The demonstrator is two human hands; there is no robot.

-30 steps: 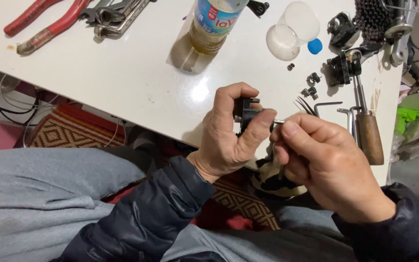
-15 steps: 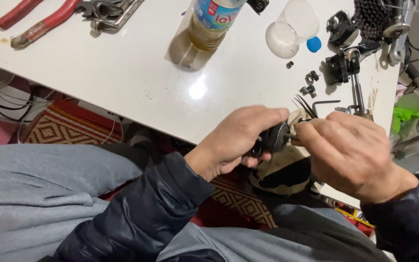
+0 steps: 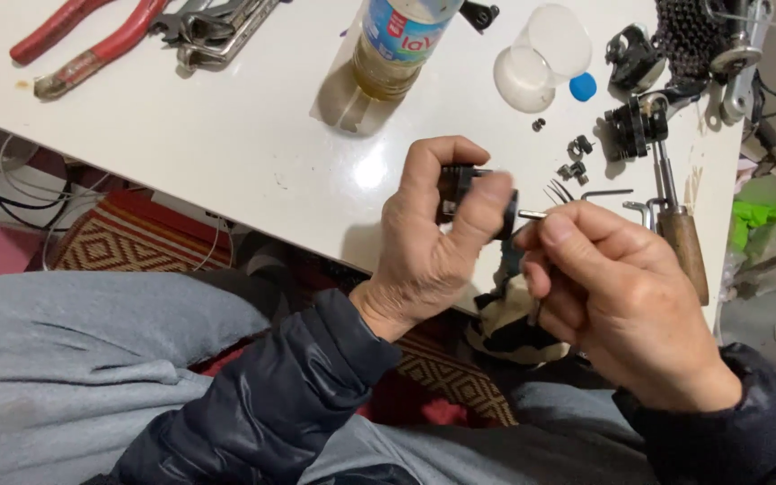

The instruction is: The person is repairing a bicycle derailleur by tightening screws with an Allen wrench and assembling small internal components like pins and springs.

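Head view: left hand (image 3: 428, 242) gripping small black part (image 3: 460, 184) over near table (image 3: 226, 153) edge, fingers curled tight around it. Right hand (image 3: 617, 296) pinching thin metal pin (image 3: 532, 215), tip at part's side, possibly inserted; contact blurred. Bottle (image 3: 397, 45), red pliers (image 3: 92, 40) well behind. Wooden-handled tool (image 3: 683, 247) just beside right hand.

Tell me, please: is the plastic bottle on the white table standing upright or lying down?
Upright. The plastic bottle stands on its base on the white table, seen from above, with yellowish liquid low inside. Its top is out of frame.
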